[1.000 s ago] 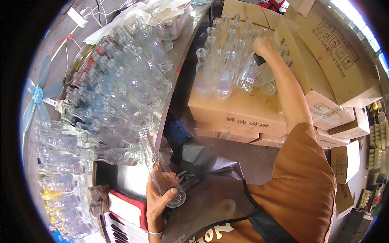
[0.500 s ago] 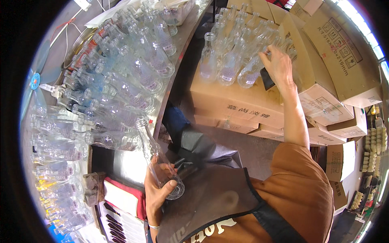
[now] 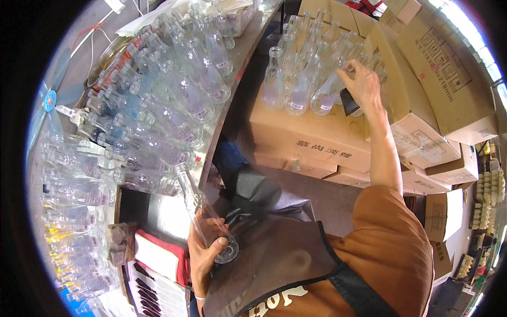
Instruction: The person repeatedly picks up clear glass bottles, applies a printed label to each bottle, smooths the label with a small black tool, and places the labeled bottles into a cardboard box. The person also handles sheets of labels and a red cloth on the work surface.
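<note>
My left hand [image 3: 207, 244] is closed around the lower part of a clear glass bottle [image 3: 196, 203]. The bottle is tilted, neck pointing up and away, with its round base near my apron. Over the carton [image 3: 311, 127] on the right, my right hand [image 3: 363, 84] reaches out with its fingers closed at the neck of another glass bottle [image 3: 328, 91]. That bottle stands at the near edge of a group of clear bottles [image 3: 300, 92]. Below my right palm is a flat black piece [image 3: 348, 103] whose kind I cannot make out.
Many clear bottles [image 3: 185, 100] crowd the metal table [image 3: 232, 84] on the left. A blue fan [image 3: 49, 100] stands beyond them. A red and white pad [image 3: 161, 259] lies near my left forearm. Large cartons [image 3: 443, 79] are stacked at the right.
Both hands stay almost in place, each with its bottle. The view has shifted slightly.
</note>
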{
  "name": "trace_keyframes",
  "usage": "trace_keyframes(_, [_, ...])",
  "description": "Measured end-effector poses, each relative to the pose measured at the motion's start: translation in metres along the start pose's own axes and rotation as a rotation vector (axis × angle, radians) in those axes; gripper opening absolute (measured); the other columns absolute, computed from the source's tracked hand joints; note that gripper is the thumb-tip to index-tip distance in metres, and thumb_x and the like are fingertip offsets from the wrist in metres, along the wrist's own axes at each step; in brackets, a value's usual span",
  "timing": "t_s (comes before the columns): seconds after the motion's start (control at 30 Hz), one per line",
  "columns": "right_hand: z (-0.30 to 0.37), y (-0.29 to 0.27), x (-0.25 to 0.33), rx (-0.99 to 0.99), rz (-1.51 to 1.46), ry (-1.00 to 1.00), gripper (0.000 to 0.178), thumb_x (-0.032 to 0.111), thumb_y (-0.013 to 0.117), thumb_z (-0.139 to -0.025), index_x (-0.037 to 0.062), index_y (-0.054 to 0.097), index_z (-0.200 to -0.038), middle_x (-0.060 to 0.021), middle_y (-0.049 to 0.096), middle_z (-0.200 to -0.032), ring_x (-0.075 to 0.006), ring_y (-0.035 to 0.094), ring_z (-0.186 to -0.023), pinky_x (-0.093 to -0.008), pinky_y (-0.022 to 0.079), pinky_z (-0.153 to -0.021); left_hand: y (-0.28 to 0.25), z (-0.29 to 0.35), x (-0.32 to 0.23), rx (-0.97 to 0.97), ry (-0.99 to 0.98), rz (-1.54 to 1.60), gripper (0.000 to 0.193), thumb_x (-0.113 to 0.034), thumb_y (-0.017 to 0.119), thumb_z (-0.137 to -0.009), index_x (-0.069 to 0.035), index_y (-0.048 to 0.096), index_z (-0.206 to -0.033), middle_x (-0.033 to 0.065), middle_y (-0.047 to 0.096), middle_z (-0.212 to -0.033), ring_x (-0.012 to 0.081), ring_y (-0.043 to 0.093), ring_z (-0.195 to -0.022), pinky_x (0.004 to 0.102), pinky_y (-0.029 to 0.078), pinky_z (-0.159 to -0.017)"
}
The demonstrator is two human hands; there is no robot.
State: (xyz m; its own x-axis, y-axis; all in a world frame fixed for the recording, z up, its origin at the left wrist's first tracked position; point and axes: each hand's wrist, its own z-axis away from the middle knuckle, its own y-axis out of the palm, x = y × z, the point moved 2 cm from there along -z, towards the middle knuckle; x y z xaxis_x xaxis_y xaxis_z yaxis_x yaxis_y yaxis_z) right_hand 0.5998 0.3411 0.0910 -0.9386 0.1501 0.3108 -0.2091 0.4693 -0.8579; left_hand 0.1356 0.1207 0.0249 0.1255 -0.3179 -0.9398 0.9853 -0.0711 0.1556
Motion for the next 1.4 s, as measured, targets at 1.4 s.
trace_keyframes(1.4, [0.308,0.098,0.43,1.524,-1.107,-0.759,0.061,0.018,0.064,-0.098,-0.0009,0.039,-0.149,-0.0215,0.065,-0.122,-0.0107,0.061,-0.059,-0.0266,0.049,-0.057,-0.137,0.075,0.014,-0.95,0.415,0.026,0.08,-0.023,0.054,-0.103,-0.001,0.0,-0.159,0.0276,0.025,-0.159,0.0359,0.04,-0.141,0.0412,0.037,-0.112])
